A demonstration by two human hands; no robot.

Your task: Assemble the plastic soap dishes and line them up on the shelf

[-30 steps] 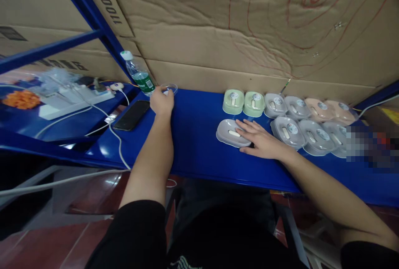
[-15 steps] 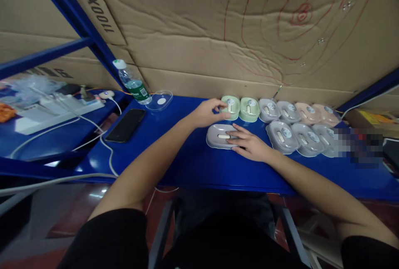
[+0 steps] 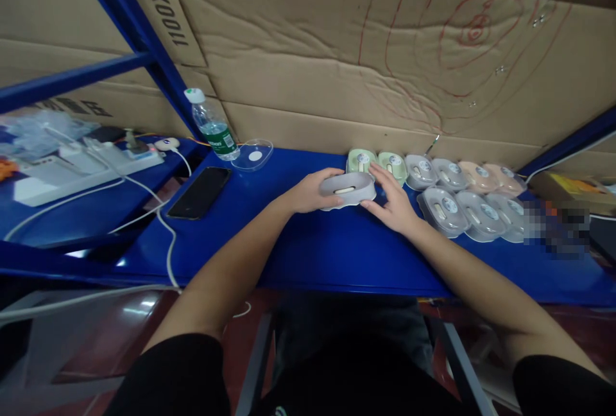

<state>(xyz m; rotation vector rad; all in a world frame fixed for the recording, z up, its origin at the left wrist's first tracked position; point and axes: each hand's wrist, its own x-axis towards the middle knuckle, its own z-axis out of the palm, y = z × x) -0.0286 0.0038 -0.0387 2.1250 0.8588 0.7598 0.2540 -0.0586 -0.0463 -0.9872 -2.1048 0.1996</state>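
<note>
A grey rounded plastic box (image 3: 353,192) with a white oblong piece in its middle is lifted and tilted between my hands. My left hand (image 3: 310,192) grips its left end, thumb at the front and fingers behind. At its right end is my right hand (image 3: 392,203), thumb on the near corner and fingers reaching round the back. Just behind them stand two green boxes (image 3: 360,158) of similar shape with round stickers, partly covered by the right fingers. No round sticker shows on the box in my hands.
To the right stand several similar boxes in grey (image 3: 443,207) and pink (image 3: 476,175). At the left lie a black phone (image 3: 199,192) and a clear lid (image 3: 254,156) with a white round spot, near a water bottle (image 3: 216,133). Cables and a power strip (image 3: 91,169) fill the far left. Cardboard (image 3: 298,69) walls the back.
My left hand has come down from the green box to the grey box's left end. My right hand has shifted to its right end. The box is now raised and tilted.
</note>
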